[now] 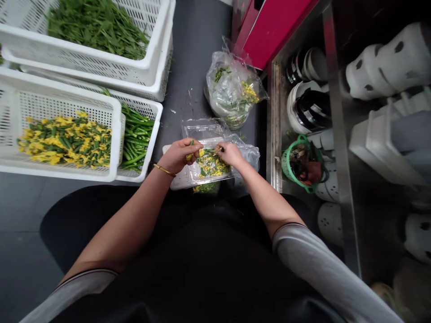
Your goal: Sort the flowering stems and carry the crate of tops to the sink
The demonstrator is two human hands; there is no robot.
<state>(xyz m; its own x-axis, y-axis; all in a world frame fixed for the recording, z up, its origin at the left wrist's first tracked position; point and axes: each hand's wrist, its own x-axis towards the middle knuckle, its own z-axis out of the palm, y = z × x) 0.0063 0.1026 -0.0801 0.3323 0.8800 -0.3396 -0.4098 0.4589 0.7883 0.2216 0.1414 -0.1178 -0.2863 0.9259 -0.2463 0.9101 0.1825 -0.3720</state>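
My left hand (177, 156) is closed in a pinch on a small green and yellow piece, which looks like a baby cucumber with its flower (190, 156). Just right of it, my right hand (231, 154) is closed with its fingertips over the contents of a clear plastic box (193, 174); what they grip is too small to make out. Several green pieces with yellow flowers (212, 165) lie in this box. Its clear lid (202, 130) stands open on the far side. Below it is a white board or tray (180, 180).
At left, a white basket (116, 125) holds flowered baby cucumbers; a lower one holds green chillies (134, 143). Leafy greens (97, 27) fill another basket behind. A plastic bag (232, 85) stands ahead. A metal shelf (340, 134) with a green basket (288, 166) is at right.
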